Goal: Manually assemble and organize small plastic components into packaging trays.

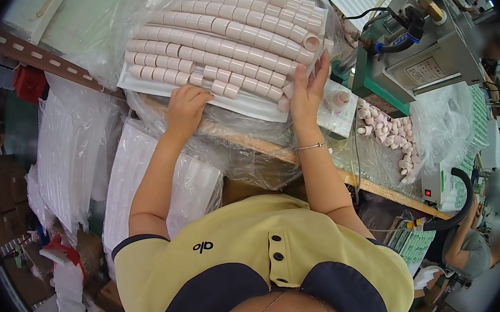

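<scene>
Both hands rest on the pink caps (226, 35): left hand (185, 105) loosely curled, right hand (306, 87) released (fingers spread).

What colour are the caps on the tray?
Pale pink caps, on a white tray; head view.

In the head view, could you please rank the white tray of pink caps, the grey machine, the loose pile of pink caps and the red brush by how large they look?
1. white tray of pink caps, which both hands touch
2. grey machine
3. loose pile of pink caps
4. red brush, though it looks about the pile's size and sits near the bent rim, so this order is unsure.
</scene>
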Demonstrator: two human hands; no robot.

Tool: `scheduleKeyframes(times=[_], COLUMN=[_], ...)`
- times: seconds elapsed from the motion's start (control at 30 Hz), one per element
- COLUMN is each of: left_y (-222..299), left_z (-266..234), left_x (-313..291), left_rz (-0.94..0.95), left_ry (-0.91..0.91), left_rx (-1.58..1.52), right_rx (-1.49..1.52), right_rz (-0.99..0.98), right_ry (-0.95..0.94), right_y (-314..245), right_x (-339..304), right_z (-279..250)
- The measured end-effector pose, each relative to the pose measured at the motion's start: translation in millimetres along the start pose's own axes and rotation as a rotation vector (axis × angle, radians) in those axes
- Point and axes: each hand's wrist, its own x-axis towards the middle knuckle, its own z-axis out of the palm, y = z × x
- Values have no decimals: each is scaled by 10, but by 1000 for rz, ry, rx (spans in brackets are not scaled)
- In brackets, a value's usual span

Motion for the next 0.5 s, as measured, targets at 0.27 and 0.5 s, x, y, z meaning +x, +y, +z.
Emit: scheduleKeyframes(times=[0.27,0.5], left_y=[46,296], left_z=[-18,-58], left_x=[56,81], left_rz=[-52,-36], left_ry=[-106,-119], left_rx=[-58,-64], right_rx=[-423,-327], right_rz=[-379,-331], right_ry=[-97,-163], right_y=[-274,-431], right_x=[-310,-562], right_z=[-203,-963])
